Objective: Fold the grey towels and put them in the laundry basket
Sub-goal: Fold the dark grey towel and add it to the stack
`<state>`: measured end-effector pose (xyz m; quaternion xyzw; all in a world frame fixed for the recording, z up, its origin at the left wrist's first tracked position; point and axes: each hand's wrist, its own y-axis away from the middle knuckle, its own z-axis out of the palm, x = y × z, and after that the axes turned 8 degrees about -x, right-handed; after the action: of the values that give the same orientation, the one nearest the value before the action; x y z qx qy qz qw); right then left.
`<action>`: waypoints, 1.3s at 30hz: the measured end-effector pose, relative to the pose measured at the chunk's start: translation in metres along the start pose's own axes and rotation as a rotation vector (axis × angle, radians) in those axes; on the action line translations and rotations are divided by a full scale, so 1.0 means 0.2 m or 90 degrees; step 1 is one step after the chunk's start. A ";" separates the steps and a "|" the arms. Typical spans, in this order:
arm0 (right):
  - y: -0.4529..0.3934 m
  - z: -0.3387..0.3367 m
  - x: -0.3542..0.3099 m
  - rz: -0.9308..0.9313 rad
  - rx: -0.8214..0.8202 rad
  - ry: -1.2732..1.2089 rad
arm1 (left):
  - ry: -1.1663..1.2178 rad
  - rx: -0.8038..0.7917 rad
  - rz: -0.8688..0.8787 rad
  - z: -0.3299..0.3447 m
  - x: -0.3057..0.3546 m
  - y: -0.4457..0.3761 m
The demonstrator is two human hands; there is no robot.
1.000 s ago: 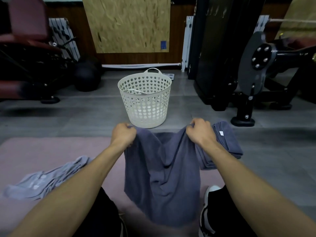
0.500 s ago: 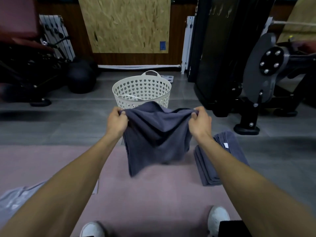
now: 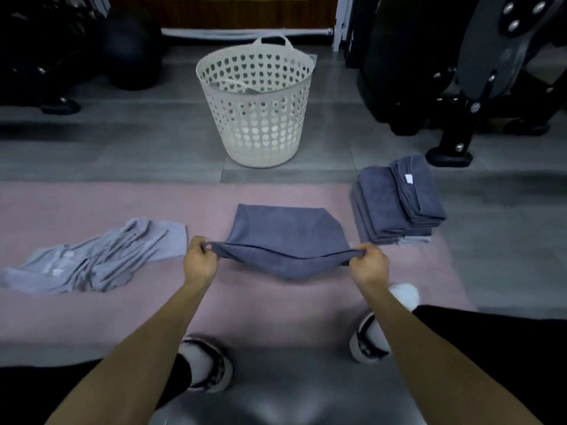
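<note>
Left hand (image 3: 198, 262) and right hand (image 3: 367, 265) each pinch a near corner of the towel (image 3: 285, 233), which stretches toward twelve o'clock, basket (image 3: 256, 108) beyond.

A pink mat (image 3: 92, 317) covers the near floor, with grey floor tiles (image 3: 122, 154) beyond it. At 11 o'clock a black ball (image 3: 129, 53) sits against dark gym equipment (image 3: 36, 56). At 1 o'clock stands a black weight machine (image 3: 460, 72) with a round foot (image 3: 449, 156) on the tiles. At 12 o'clock a white pipe (image 3: 245, 32) runs along the wood-panelled wall (image 3: 239, 13). 2 white-and-black shoes (image 3: 205, 366) rest on the mat at 6 o'clock.
</note>
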<state>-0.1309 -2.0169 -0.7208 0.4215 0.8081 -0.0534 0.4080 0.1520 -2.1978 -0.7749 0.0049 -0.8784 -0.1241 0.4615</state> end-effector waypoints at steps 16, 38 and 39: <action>0.34 0.18 0.39 0.094 -0.262 0.345 | -0.385 -0.283 -0.154 -0.02 -0.29 0.48; -0.36 0.11 0.25 0.075 -0.300 0.208 | -0.360 -0.438 0.132 0.56 0.07 0.06; -0.44 0.11 0.24 0.073 -0.291 0.197 | -0.378 -0.447 0.153 0.63 0.09 0.00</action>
<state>-0.1967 -2.0523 -0.7932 0.3668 0.8269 0.2183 0.3662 0.0403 -2.1738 -0.8295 -0.2888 -0.8715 -0.3555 0.1753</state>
